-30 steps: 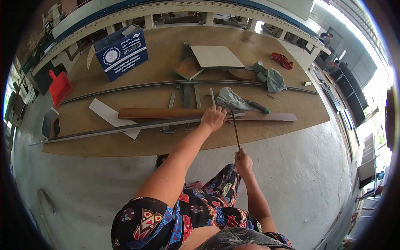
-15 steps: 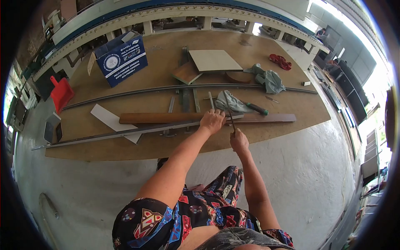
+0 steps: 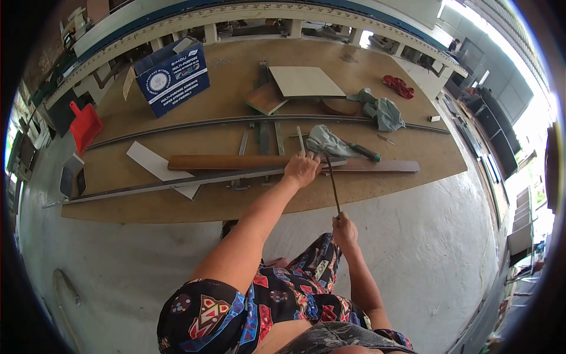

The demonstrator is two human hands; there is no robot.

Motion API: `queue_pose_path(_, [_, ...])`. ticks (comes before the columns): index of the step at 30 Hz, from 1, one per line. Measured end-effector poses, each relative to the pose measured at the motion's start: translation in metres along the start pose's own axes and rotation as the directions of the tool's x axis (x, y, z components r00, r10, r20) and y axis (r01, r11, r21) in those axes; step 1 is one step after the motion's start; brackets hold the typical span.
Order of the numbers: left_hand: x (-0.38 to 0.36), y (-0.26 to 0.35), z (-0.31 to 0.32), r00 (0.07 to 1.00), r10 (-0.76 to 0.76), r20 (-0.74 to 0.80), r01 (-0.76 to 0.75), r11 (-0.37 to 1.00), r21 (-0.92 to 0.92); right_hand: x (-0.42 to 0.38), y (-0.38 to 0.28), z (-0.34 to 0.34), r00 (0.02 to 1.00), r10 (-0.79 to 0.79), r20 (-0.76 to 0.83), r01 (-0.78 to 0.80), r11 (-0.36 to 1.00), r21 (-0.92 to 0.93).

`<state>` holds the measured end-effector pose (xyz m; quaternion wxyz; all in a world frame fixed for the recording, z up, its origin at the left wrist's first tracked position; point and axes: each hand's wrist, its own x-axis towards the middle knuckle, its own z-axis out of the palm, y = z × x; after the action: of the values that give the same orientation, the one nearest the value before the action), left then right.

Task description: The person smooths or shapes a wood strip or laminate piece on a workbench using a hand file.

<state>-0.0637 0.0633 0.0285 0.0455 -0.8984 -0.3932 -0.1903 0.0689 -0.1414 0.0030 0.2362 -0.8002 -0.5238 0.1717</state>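
Observation:
My left hand [image 3: 302,170] is closed over the long grey metal bar [image 3: 236,175], near its right end, pressing it on the brown strip [image 3: 224,162]. My right hand [image 3: 344,230] is wrapped round the near end of a long, thin, dark file-like tool [image 3: 334,189]. Its far end reaches the bar's right end, just right of my left hand. Behind them lie a crumpled grey-green cloth [image 3: 325,140] and a green-and-black handle [image 3: 365,152]. A pale thin rod [image 3: 299,139] sticks up beyond my left fingers.
The brown board tabletop [image 3: 224,135] carries a blue adhesive box [image 3: 172,79], a red dustpan [image 3: 85,127], a cream panel [image 3: 306,81], a white strip [image 3: 159,168], another cloth [image 3: 386,115] and a red bundle [image 3: 398,87]. A long rail [image 3: 206,123] crosses the table.
My right hand has drawn back toward my body, pulling the tool with it past the table edge. My left hand stays on the bar.

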Motion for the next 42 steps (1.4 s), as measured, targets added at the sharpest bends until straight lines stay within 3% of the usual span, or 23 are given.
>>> queue_pose_path(5, [0.001, 0.003, -0.005, 1.000, -0.019, 0.017, 0.019, 1.000, 0.023, 0.032, -0.012, -0.001, 1.000, -0.019, 0.021, 0.020, 0.997, -0.076])
queue_pose_path(11, [0.001, 0.002, 0.000, 1.000, -0.007, -0.028, 0.008, 0.999, 0.033, 0.088, -0.056, -0.015, 0.991, 0.037, 0.130, -0.034, 0.999, -0.023])
queue_pose_path(14, [0.002, 0.002, 0.000, 1.000, -0.014, -0.012, 0.014, 0.999, 0.031, 0.104, -0.041, 0.006, 0.989, -0.136, -0.057, 0.128, 0.982, -0.139])
queue_pose_path(15, [0.002, 0.003, -0.001, 1.000, 0.000, -0.022, 0.000, 1.000, 0.009, 0.099, -0.049, -0.002, 0.998, -0.047, 0.028, 0.049, 0.997, -0.065])
queue_pose_path(16, [0.002, 0.004, -0.003, 0.999, 0.002, -0.033, -0.003, 1.000, -0.005, 0.099, -0.034, 0.010, 0.999, -0.041, -0.005, 0.041, 0.999, 0.012])
queue_pose_path(17, [0.002, 0.003, -0.003, 0.999, 0.016, -0.028, -0.016, 1.000, 0.000, 0.089, -0.026, 0.009, 0.988, -0.145, -0.046, 0.144, 0.989, -0.019])
queue_pose_path(19, [0.002, 0.000, 0.006, 0.999, 0.033, -0.015, -0.033, 0.999, -0.027, 0.071, -0.020, 0.005, 0.996, -0.079, 0.038, 0.081, 0.995, -0.051])
queue_pose_path(21, [0.002, 0.000, 0.004, 0.999, 0.031, -0.008, -0.031, 0.997, -0.070, 0.055, 0.019, 0.020, 0.992, -0.122, -0.017, 0.122, 0.992, 0.006])
queue_pose_path(22, [0.002, 0.001, 0.006, 1.000, 0.016, -0.005, -0.017, 0.999, -0.049, 0.037, 0.013, 0.012, 1.000, -0.023, -0.010, 0.023, 0.999, 0.046])
queue_pose_path(23, [0.002, 0.000, 0.010, 1.000, 0.010, -0.001, -0.010, 0.999, -0.036, 0.030, 0.027, 0.017, 0.995, -0.091, -0.031, 0.094, 0.992, 0.080])
queue_pose_path(25, [-0.001, 0.001, 0.004, 1.000, -0.007, 0.015, 0.007, 1.000, -0.003, 0.017, 0.033, 0.018, 0.999, -0.032, 0.000, 0.032, 0.996, 0.079])
queue_pose_path(32, [-0.002, 0.001, 0.003, 1.000, -0.002, 0.019, 0.001, 0.999, 0.036, 0.050, 0.020, 0.014, 0.999, -0.028, 0.036, 0.023, 0.991, 0.130])
queue_pose_path(36, [-0.001, 0.002, -0.002, 0.999, -0.041, 0.027, 0.042, 0.999, -0.002, 0.113, 0.049, 0.042, 0.975, -0.219, -0.048, 0.223, 0.966, 0.128])
queue_pose_path(37, [-0.002, 0.000, 0.000, 0.999, -0.036, 0.023, 0.036, 0.999, 0.002, 0.106, 0.026, 0.032, 0.972, -0.226, -0.068, 0.232, 0.967, 0.108])
queue_pose_path(40, [-0.001, 0.000, 0.003, 1.000, -0.020, 0.023, 0.020, 1.000, 0.001, 0.093, 0.017, 0.029, 0.991, -0.133, 0.004, 0.132, 0.984, 0.121])
queue_pose_path(42, [-0.001, 0.001, -0.001, 0.999, -0.025, 0.039, 0.026, 1.000, -0.017, 0.063, 0.003, 0.013, 0.996, 0.009, 0.083, -0.022, 0.988, 0.150])
